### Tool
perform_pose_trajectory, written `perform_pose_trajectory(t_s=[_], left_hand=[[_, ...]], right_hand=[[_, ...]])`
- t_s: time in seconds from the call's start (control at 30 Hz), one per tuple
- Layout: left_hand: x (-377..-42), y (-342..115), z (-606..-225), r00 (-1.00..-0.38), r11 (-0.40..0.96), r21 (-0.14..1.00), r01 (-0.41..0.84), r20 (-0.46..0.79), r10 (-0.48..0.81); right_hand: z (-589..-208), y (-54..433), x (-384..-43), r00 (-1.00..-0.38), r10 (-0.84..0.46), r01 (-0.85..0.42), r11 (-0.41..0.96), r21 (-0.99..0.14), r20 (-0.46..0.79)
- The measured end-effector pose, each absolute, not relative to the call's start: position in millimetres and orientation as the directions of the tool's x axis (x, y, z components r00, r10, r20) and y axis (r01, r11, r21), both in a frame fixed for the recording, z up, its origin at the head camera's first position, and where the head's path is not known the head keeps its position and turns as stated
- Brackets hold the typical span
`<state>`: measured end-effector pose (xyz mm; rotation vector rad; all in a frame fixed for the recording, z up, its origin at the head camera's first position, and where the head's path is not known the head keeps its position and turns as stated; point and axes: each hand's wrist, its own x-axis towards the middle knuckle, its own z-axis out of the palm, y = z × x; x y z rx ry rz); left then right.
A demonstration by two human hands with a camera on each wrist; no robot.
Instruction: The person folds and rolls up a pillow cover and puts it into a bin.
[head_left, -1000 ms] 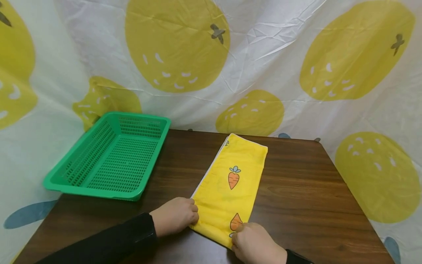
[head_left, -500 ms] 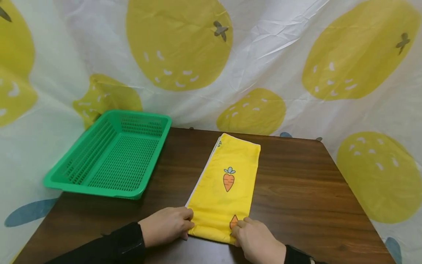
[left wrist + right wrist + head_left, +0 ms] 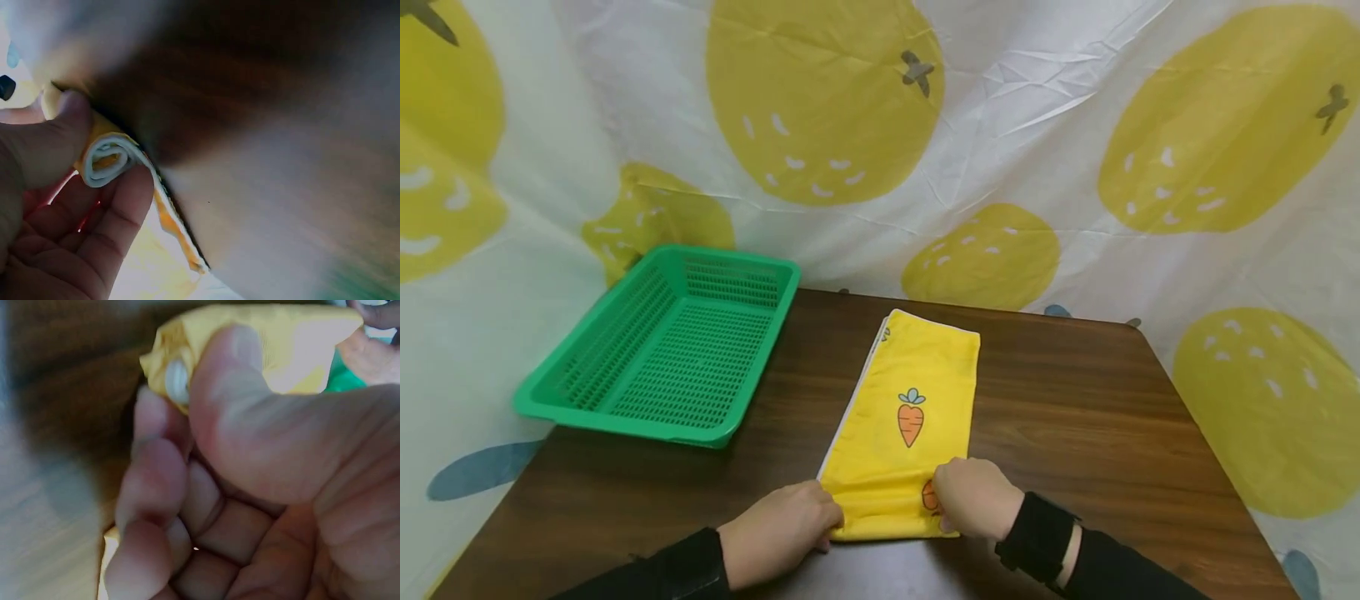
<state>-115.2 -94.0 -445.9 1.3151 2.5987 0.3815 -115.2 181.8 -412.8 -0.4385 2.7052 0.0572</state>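
A yellow carrot-print cloth (image 3: 876, 417) with white edging lies folded in a long strip, its near end rolled up. My left hand (image 3: 782, 533) grips the left end of that roll. In the left wrist view, the thumb presses on the roll (image 3: 112, 159) from one side with the fingers on the other, and its white spiral layers show. My right hand (image 3: 981, 500) pinches the right end, partly covering the nearer carrot. From the right wrist, the thumb lies along the yellow roll (image 3: 290, 347), with the fingers curled beneath.
A green plastic basket (image 3: 760, 367) with slotted sides stands at the left on the dark wooden table (image 3: 1075, 417). A white curtain (image 3: 1000, 150) with big yellow fruit hangs behind the table's back edge.
The near end has been rolled further away from me, hiding more of the nearer carrot. The far end of the cloth has swung left. My right hand has moved forward along with the roll.
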Motion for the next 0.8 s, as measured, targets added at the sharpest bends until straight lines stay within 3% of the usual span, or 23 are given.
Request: perform_pose_trajectory(t_s=[0.17, 0.33, 0.6, 0.8], left_hand=[[-112, -94, -445, -0.614, 0.61, 0.343, 0.714, -0.111, 0.781], [-118, -89, -443, -0.654, 0.667, 0.44, 0.601, -0.209, 0.727], [-166, -77, -489, -0.659, 0.699, 0.508, 0.504, -0.298, 0.691], [-194, -75, -496, -0.685, 0.735, 0.455, 0.503, -0.309, 0.66]], right_hand=[[-414, 178, -121, -0.88, -0.24, -0.269, 0.963, 0.012, -0.411], [-416, 178, -121, -0.883, -0.252, -0.272, 0.962, -0.005, -0.397], [-415, 184, -121, -0.869, -0.27, -0.27, 0.961, -0.059, -0.414], [-413, 189, -119, -0.853, -0.294, -0.269, 0.956, -0.12, -0.432]])
